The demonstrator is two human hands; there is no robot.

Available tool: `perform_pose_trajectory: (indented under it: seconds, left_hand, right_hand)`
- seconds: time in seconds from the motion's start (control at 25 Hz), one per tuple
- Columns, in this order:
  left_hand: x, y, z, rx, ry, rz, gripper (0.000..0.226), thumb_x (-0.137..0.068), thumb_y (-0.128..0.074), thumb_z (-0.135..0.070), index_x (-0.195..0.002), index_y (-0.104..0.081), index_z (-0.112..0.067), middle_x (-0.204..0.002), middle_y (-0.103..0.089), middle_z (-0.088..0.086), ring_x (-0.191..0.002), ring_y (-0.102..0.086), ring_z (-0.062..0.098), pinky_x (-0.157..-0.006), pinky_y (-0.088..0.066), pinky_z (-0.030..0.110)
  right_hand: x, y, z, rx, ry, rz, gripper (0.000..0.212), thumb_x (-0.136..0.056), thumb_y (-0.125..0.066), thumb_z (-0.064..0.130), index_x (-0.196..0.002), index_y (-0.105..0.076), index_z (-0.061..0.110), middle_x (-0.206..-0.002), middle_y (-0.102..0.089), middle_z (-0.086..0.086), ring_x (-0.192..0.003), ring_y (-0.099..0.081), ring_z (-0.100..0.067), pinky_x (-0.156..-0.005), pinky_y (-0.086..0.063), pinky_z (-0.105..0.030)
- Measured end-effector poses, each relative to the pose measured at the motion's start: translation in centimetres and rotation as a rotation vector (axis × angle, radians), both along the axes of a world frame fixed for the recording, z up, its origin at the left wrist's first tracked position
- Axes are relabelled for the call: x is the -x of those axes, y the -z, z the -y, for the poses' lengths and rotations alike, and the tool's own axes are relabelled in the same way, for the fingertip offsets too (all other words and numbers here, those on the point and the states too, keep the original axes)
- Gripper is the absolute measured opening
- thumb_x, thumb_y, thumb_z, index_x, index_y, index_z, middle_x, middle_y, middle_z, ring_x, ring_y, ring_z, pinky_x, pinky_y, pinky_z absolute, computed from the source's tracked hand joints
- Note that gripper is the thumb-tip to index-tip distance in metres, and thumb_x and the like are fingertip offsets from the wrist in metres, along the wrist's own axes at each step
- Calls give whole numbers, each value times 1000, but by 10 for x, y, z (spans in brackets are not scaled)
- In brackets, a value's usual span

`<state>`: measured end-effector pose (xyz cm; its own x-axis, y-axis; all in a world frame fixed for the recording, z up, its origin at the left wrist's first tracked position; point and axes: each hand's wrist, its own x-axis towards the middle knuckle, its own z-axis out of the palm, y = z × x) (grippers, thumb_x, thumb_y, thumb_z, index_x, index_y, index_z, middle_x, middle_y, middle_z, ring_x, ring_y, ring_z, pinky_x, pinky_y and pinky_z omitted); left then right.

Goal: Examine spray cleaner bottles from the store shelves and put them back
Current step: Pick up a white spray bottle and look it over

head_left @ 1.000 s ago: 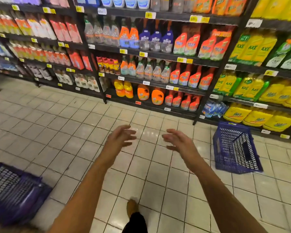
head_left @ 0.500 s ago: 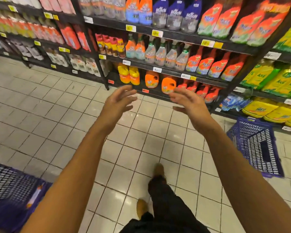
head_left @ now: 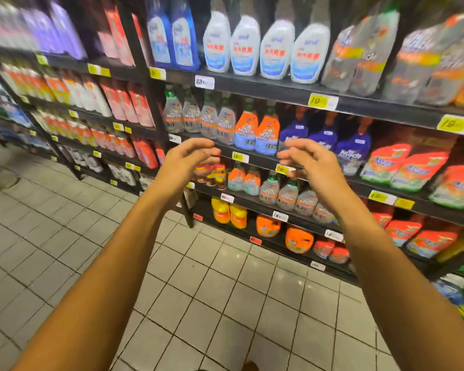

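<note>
Spray cleaner bottles fill the dark store shelves (head_left: 263, 89) ahead. Two orange-topped spray bottles (head_left: 256, 132) stand on the middle shelf, with grey ones (head_left: 198, 121) to their left and purple ones (head_left: 332, 140) to their right. White spray bottles (head_left: 260, 46) line the shelf above. My left hand (head_left: 184, 159) and my right hand (head_left: 314, 162) are raised side by side in front of the middle shelf, fingers loosely curved and holding nothing. Neither hand touches a bottle. The orange-topped pair shows in the gap between the hands.
Orange jugs (head_left: 281, 234) and refill pouches (head_left: 402, 170) sit on the lower and right shelves. Yellow price tags (head_left: 322, 101) line the shelf edges. A second rack (head_left: 73, 113) of bottles runs off to the left. White floor tiles (head_left: 212, 303) lie below.
I have stepped closer to the shelves and the view has tilted up. Both hands rose from floor level to the middle shelf height. The blue baskets have left the view.
</note>
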<state>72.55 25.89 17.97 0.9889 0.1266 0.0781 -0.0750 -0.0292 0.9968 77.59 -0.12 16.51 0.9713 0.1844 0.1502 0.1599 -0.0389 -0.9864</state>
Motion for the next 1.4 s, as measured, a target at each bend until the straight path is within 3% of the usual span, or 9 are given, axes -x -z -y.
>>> perform_pose_trajectory:
  seconds: [0.16, 0.28, 0.4, 0.56, 0.76, 0.96, 1.12, 1.24, 1.4]
  left_hand:
    - [-95, -44, -55, 48, -92, 143, 25, -96, -54, -6, -113, -57, -24, -121, -65, 0, -119, -61, 20, -100, -47, 41]
    - [-156, -64, -92, 155, -147, 238, 36, -96, -53, -7, -128, -48, -25, -133, -57, -1, -129, -53, 19, -101, -44, 39]
    - [-221, -90, -134, 268, -158, 344, 44, -96, -52, -6, -133, -42, -29, -137, -53, -1, -127, -53, 15, -96, -47, 35]
    - [-296, -147, -201, 317, -121, 468, 45, -96, -49, -1, -128, -43, -31, -140, -51, 3, -125, -54, 18, -103, -43, 44]
    - [-374, -218, -258, 263, 28, 584, 36, -94, -50, -4, -121, -49, -26, -129, -58, 0, -119, -57, 17, -102, -43, 41]
    - [-426, -263, -250, 220, 142, 552, 30, -96, -51, -8, -123, -52, -21, -127, -62, 0, -121, -59, 17, -100, -47, 37]
    - [-453, -288, -226, 206, 212, 542, 21, -98, -50, -8, -116, -54, -17, -122, -63, 2, -118, -59, 18, -97, -47, 32]
    - [-467, -296, -207, 125, 264, 461, 14, -98, -49, -7, -104, -56, -17, -102, -62, -1, -99, -59, 16, -87, -45, 27]
    - [-485, -294, -190, -59, 328, 288, 8, -100, -49, -18, -105, -55, -17, -99, -61, -10, -92, -55, 4, -80, -44, 24]
  right_hand:
    - [-105, -46, -40, -67, 8, 109, 24, -98, -56, 4, -114, -61, 21, -112, -70, -2, -108, -66, -17, -83, -54, -32]
    - [-161, -75, -70, -171, 56, 147, 37, -99, -52, 0, -132, -49, 18, -126, -61, -3, -118, -57, -12, -82, -52, -21]
    - [-210, -107, -109, -232, 120, 226, 43, -99, -50, -1, -136, -43, 19, -136, -56, -6, -127, -53, -15, -85, -49, -22]
    - [-261, -161, -143, -288, 170, 361, 45, -97, -51, -6, -132, -46, 22, -129, -60, -4, -122, -57, -16, -89, -52, -25]
    - [-311, -233, -162, -281, 269, 528, 43, -96, -53, -5, -130, -49, 21, -118, -64, 2, -113, -61, -15, -91, -53, -26]
    - [-345, -288, -179, -168, 318, 579, 45, -96, -57, 0, -137, -49, 18, -128, -62, -4, -116, -63, -15, -87, -58, -28]
    - [-375, -320, -199, -140, 290, 598, 42, -95, -57, 0, -132, -53, 20, -123, -66, -1, -92, -73, -16, -79, -60, -30]
    - [-397, -337, -217, -83, 242, 587, 42, -93, -58, 1, -131, -55, 19, -125, -65, -1, -71, -74, -19, -63, -60, -29]
    - [-422, -359, -234, 10, 190, 480, 53, -93, -61, 10, -143, -45, 17, -141, -53, -6, -74, -76, -27, -56, -58, -31]
